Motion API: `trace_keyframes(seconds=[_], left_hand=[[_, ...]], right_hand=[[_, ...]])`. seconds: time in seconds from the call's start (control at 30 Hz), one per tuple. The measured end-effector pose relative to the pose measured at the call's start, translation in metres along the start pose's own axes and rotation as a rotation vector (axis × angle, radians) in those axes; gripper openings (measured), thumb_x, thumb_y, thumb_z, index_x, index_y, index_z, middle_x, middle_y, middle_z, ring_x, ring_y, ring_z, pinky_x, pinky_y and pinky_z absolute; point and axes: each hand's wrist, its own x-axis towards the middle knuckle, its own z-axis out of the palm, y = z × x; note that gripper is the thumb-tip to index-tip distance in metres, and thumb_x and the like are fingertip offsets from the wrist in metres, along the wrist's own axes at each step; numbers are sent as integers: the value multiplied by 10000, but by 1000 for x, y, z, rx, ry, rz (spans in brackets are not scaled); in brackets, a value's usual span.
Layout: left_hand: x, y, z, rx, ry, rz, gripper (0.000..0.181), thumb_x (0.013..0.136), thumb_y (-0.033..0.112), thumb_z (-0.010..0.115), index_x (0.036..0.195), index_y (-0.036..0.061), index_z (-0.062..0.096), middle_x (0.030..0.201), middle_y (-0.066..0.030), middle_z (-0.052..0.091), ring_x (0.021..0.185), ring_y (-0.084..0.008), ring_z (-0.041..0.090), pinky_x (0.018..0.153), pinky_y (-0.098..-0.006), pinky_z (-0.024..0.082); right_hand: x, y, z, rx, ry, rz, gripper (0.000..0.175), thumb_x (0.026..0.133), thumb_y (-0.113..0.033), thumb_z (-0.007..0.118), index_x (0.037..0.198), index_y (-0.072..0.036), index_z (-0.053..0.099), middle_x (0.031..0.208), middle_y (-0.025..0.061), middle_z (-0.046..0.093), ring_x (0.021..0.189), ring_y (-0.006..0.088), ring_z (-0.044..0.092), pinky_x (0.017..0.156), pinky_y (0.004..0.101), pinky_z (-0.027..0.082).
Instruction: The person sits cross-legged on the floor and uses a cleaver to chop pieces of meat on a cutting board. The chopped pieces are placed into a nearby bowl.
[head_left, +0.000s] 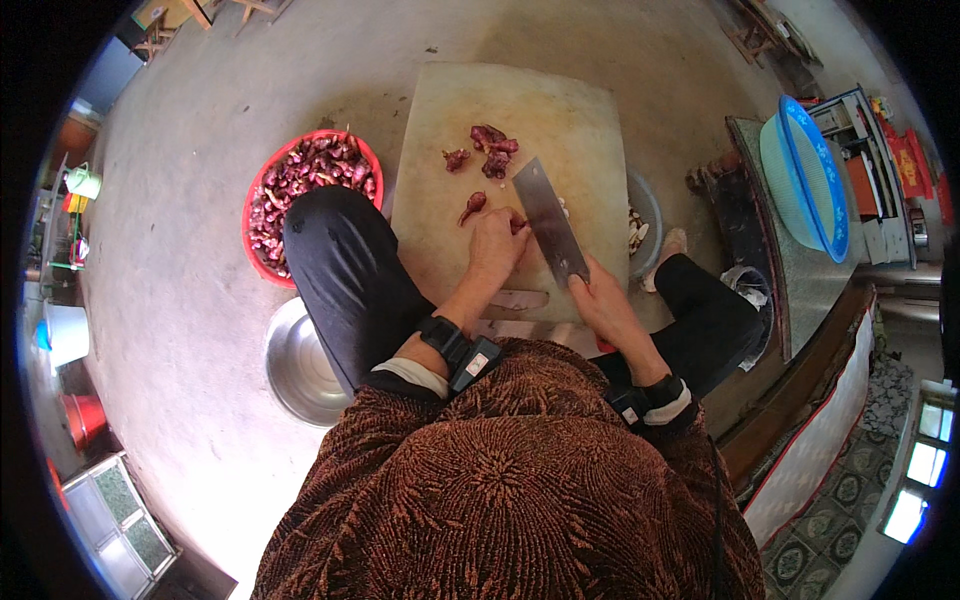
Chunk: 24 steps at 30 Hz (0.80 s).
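On the large cutting board (450, 97), my left hand (496, 241) pinches a small reddish-purple tuber (517, 219). My right hand (602, 298) grips a cleaver (551, 225), whose broad blade slants up and to the left, just right of my left fingers. One loose tuber (474, 204) lies just above my left hand, and a small cluster of knobbly purple tubers (491, 142) lies farther up the board. Pale cut pieces show partly behind the blade. The cleaver's handle is mostly hidden in my right hand.
A red basin (313, 169) full of purple tubers stands left of the board, partly behind my knee. Near my left leg is a steel basin (300, 367). A grey basin (651, 217) with pale slices sits at the board's right edge. A blue basket (814, 180) rests on a low table.
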Motion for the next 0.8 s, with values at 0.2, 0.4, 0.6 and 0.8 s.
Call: trace_keyframes(seconds=[0.2, 0.4, 0.6, 0.8], left_hand=[[0, 1, 2, -25, -9, -37, 187, 746, 140, 754, 847, -7, 697, 803, -195, 683, 790, -347, 666, 738, -420, 524], [0, 2, 1, 11, -13, -35, 206, 742, 144, 767, 849, -19, 701, 775, -191, 687, 748, -332, 674, 703, -400, 530], [2, 4, -2, 20, -35, -32, 232, 753, 154, 775, 853, -41, 697, 747, -185, 688, 683, -293, 682, 644, -371, 531], [2, 5, -3, 39, -23, -10, 228, 751, 151, 778, 846, -37, 693, 736, -183, 685, 669, -290, 681, 635, -379, 528]], right_hand=[[-11, -6, -8, -66, -40, 116, 364, 927, -185, 489, 1228, 20, 498, 1017, 272, 617, 954, 403, 611, 845, 419, 465], [-11, -1, -9, -90, -69, 132, 365, 929, -189, 487, 1221, 30, 494, 1000, 283, 615, 944, 422, 609, 823, 432, 469], [-15, -3, -8, -141, -27, 32, 252, 944, -179, 485, 1082, 33, 482, 853, 317, 604, 829, 512, 593, 692, 516, 462], [-14, -6, -2, -318, -38, 59, 242, 943, -160, 485, 1088, 33, 467, 820, 317, 608, 814, 512, 593, 688, 556, 452]])
